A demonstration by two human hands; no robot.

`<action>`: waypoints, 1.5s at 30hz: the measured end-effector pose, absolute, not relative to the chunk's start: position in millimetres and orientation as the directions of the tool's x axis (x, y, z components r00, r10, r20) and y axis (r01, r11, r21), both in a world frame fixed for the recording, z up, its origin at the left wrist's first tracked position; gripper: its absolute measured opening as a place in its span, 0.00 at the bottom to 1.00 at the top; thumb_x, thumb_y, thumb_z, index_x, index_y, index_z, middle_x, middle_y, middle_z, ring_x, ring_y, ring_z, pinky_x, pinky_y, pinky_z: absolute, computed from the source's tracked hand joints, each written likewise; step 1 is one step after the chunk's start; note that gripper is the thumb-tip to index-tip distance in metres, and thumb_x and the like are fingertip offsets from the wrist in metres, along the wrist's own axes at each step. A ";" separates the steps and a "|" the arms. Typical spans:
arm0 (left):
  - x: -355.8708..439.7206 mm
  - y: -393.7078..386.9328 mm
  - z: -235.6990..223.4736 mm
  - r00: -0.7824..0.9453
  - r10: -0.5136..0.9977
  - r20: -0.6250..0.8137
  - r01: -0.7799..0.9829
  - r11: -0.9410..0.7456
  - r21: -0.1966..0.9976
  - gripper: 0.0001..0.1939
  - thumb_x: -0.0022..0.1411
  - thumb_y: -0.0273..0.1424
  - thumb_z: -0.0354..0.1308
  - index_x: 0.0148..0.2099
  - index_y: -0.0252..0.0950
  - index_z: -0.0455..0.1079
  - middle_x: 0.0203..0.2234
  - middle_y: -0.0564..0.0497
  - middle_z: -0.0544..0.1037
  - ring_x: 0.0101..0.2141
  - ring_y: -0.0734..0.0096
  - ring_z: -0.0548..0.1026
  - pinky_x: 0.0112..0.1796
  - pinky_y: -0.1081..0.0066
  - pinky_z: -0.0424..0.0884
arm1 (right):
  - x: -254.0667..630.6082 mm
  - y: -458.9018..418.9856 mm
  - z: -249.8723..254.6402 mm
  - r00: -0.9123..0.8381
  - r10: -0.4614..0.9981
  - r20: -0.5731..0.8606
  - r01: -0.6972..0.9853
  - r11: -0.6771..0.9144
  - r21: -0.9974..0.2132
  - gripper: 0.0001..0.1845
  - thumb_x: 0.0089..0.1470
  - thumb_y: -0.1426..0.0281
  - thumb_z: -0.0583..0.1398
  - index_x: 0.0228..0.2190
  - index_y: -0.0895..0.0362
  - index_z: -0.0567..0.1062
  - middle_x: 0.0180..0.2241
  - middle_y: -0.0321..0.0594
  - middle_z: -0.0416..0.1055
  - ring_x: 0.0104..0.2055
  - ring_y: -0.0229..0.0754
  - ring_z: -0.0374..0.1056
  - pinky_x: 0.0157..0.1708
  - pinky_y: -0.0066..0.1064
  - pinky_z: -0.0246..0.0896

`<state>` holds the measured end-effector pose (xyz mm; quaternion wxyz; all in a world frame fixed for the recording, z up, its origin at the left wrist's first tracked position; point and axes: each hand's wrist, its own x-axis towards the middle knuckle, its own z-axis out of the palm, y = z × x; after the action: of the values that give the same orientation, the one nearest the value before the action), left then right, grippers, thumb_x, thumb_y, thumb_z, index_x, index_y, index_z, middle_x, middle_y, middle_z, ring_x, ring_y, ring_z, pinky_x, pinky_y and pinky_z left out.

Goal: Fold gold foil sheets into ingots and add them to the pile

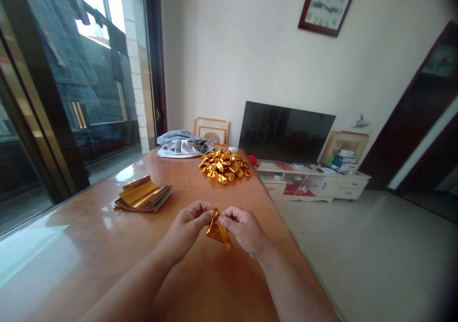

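Gold foil (217,231): glossy, metallic, creased. Foil heap (223,165): shiny, crinkled. Surface (89,245): varnished wood, high gloss. Cloth (182,145): matt.

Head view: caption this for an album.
Left hand and right hand pinch folded gold foil, with a gold foil heap and sheet stack beyond.

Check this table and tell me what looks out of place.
The stack of gold foil sheets lies fanned and uneven, not squared, and a grey cloth sits crumpled at the far end of the table.
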<state>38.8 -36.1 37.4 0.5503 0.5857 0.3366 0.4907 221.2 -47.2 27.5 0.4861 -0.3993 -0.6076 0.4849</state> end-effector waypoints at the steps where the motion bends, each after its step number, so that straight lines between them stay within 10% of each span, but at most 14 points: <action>1: 39.0 -36.4 38.3 0.289 0.935 0.206 -0.152 -0.168 0.974 0.10 0.60 0.36 0.63 0.36 0.33 0.72 0.27 0.53 0.75 0.29 0.73 0.70 0.33 0.73 0.66 | 220.8 -47.8 28.2 -0.208 0.958 0.198 0.009 0.204 -0.979 0.16 0.52 0.56 0.66 0.29 0.58 0.75 0.28 0.36 0.71 0.31 0.37 0.64 0.32 0.29 0.62; 17: 47.1 -35.0 32.8 0.131 0.923 0.361 0.032 -0.368 0.929 0.11 0.58 0.37 0.63 0.32 0.35 0.67 0.26 0.54 0.72 0.30 0.72 0.70 0.34 0.73 0.66 | 211.6 -42.7 15.1 -0.018 0.939 0.342 0.173 0.340 -0.924 0.15 0.55 0.57 0.62 0.30 0.57 0.75 0.25 0.37 0.72 0.26 0.37 0.64 0.26 0.28 0.59; 31: 51.5 -38.5 34.9 0.271 0.945 0.181 -0.185 -0.133 0.974 0.11 0.59 0.37 0.63 0.36 0.35 0.66 0.27 0.51 0.78 0.30 0.64 0.78 0.36 0.64 0.75 | 210.6 -46.3 21.8 -0.073 0.950 0.303 0.118 0.310 -0.943 0.20 0.59 0.53 0.59 0.32 0.57 0.76 0.27 0.38 0.72 0.30 0.40 0.65 0.30 0.30 0.62; 45: 48.3 -31.6 16.6 0.191 0.935 0.299 0.077 -0.318 0.945 0.10 0.60 0.37 0.61 0.33 0.37 0.67 0.24 0.52 0.77 0.25 0.69 0.75 0.28 0.73 0.68 | 209.9 -50.2 27.7 0.003 0.937 0.348 0.093 0.346 -0.933 0.15 0.57 0.57 0.60 0.30 0.57 0.74 0.29 0.37 0.71 0.33 0.39 0.64 0.35 0.30 0.62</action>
<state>48.3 -31.6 16.6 0.4302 0.6407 0.3946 0.4986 209.9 -50.2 27.7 0.5620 -0.4309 -0.5979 0.3756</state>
